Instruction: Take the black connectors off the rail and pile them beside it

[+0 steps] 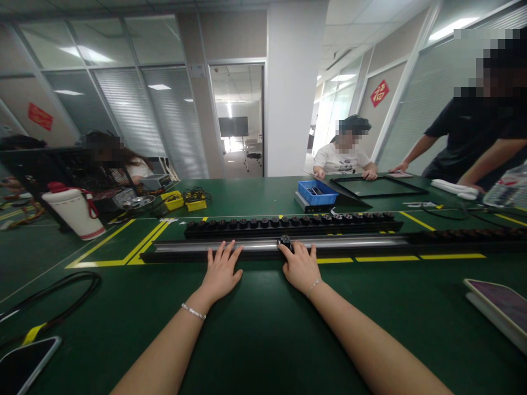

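A long, narrow black rail (pixel 185 248) with a silvery channel lies across the table in front of me. My left hand (pixel 222 274) rests on its near edge with fingers spread and stretched over the channel, holding nothing. Farther right, my right hand (pixel 302 267) is on the same rail, its fingers round a small black block (pixel 285 240) that stands in the channel. The underside of that block is hidden by my fingers. Just behind lies a parallel black strip (pixel 255 224) carrying a row of several round black parts.
A blue bin (pixel 317 192) with parts and a black frame (pixel 379 186) lie at the back. Two yellow trays (pixel 173 201), a white cup (pixel 74 211) and cables are left. Phones (pixel 28 365) lie near the front corners. Several people are around the table.
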A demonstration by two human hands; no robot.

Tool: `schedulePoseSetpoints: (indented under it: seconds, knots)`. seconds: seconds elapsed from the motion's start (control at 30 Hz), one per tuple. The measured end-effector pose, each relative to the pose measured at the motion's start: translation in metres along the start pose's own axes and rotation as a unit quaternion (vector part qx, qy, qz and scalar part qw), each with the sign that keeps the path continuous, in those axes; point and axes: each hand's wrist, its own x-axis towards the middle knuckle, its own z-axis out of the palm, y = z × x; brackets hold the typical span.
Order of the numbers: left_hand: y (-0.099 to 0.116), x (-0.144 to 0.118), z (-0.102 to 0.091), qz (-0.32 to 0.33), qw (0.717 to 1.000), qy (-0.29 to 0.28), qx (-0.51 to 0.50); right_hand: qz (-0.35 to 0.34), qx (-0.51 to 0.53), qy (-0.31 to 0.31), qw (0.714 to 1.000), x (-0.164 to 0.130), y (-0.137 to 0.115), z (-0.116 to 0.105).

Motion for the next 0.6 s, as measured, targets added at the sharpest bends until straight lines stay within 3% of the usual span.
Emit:
schedulePoseSetpoints:
  seconds: [0.6]
  knots:
    - [0.0007, 0.0, -0.0003, -0.003, 1.0, -0.004, -0.004, -0.02, 0.0, -0.003, 1.0, -0.0007, -0.0007, -0.0019]
